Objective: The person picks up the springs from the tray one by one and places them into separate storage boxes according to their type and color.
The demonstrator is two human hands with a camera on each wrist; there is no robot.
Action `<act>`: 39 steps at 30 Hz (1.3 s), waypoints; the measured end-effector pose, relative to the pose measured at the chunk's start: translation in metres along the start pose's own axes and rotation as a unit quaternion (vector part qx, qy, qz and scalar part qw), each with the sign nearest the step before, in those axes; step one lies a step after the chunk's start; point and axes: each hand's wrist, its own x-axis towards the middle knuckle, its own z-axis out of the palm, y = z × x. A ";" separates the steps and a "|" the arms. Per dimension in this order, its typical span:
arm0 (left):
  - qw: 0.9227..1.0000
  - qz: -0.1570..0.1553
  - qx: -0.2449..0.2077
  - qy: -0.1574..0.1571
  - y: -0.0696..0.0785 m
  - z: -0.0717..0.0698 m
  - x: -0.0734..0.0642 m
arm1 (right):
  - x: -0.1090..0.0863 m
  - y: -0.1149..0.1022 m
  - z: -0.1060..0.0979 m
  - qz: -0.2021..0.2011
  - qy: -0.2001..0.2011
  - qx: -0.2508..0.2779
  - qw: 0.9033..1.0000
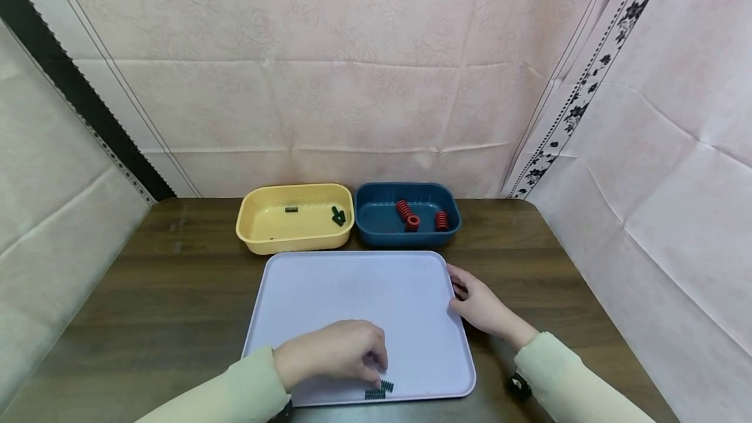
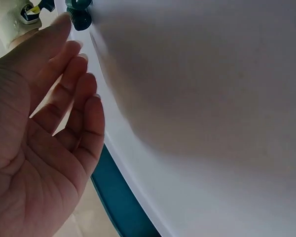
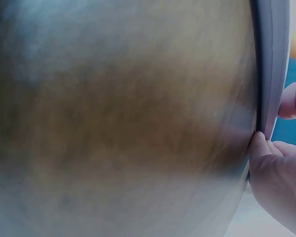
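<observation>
On the near edge of the pale lavender tray point(image 1: 364, 299) lie small dark green coil springs point(image 1: 375, 395), also visible as green springs point(image 2: 80, 19) at the top of the left wrist view. My left hand point(image 1: 337, 352) hovers over the tray with its fingertips at these springs. Its fingers point(image 2: 91, 116) are gently bent, and the thumb lies right beside or touching a spring. My right hand point(image 1: 484, 305) grips the tray's right rim, thumb on one side and fingers on the other; the right wrist view shows this pinch at the tray rim point(image 3: 274, 64).
Behind the tray stand a yellow bin point(image 1: 258, 217) with several small green springs point(image 1: 338, 217) and a blue bin point(image 1: 373, 237) with red springs point(image 1: 441, 220). All rest on a brown wooden table point(image 1: 176, 305); pale cloth point(image 1: 352, 70) hangs behind and at both sides.
</observation>
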 end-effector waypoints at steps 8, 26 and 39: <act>0.999 -0.036 0.008 -0.028 0.003 0.002 0.001 | 0.002 0.003 0.000 0.010 0.000 -0.010 1.000; 0.996 -0.085 0.009 -0.026 0.001 0.000 -0.004 | 0.002 0.004 0.000 0.011 0.002 0.001 1.000; 0.989 -0.097 -0.083 0.075 -0.035 -0.030 -0.019 | 0.002 0.004 0.001 -0.006 -0.004 0.015 1.000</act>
